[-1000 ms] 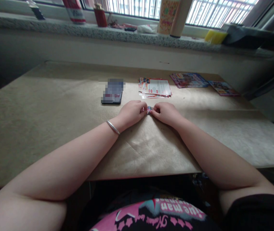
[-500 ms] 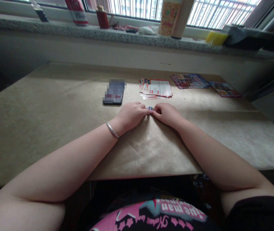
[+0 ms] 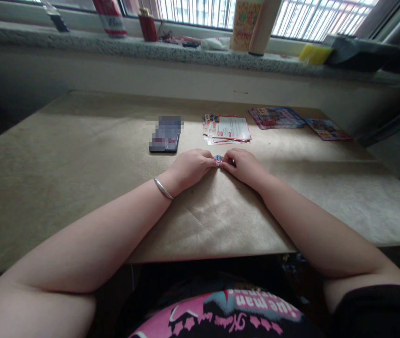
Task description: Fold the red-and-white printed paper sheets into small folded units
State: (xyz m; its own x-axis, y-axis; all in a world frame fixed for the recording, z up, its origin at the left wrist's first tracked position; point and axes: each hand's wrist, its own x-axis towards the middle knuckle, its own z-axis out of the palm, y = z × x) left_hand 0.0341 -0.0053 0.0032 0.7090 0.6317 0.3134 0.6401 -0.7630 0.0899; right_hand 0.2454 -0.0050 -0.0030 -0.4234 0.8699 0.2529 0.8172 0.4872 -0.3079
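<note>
A small shiny, multicoloured piece, perhaps folded paper or foil (image 3: pixel 218 160), is pinched between both hands just above or on the table. My left hand (image 3: pixel 194 165), with a silver bangle at its wrist, is closed on the piece's left side. From the right, my right hand (image 3: pixel 242 165) grips it between thumb and forefinger. The fingers cover much of the piece, so its full shape is hidden. Beyond the hands lies a loose stack of red-edged printed cards (image 3: pixel 233 128).
A dark phone (image 3: pixel 166 136), partly pixelated, lies left of the cards. Two groups of colourful cards, a larger pile (image 3: pixel 277 117) and a smaller one (image 3: pixel 328 129), rest at the table's back right. The windowsill (image 3: pixel 171 51) behind holds a can, cups and a yellow object.
Both hands stay in nearly the same place, still pinching the small piece. The fingers have shifted only slightly, and the whole view has moved a little.
</note>
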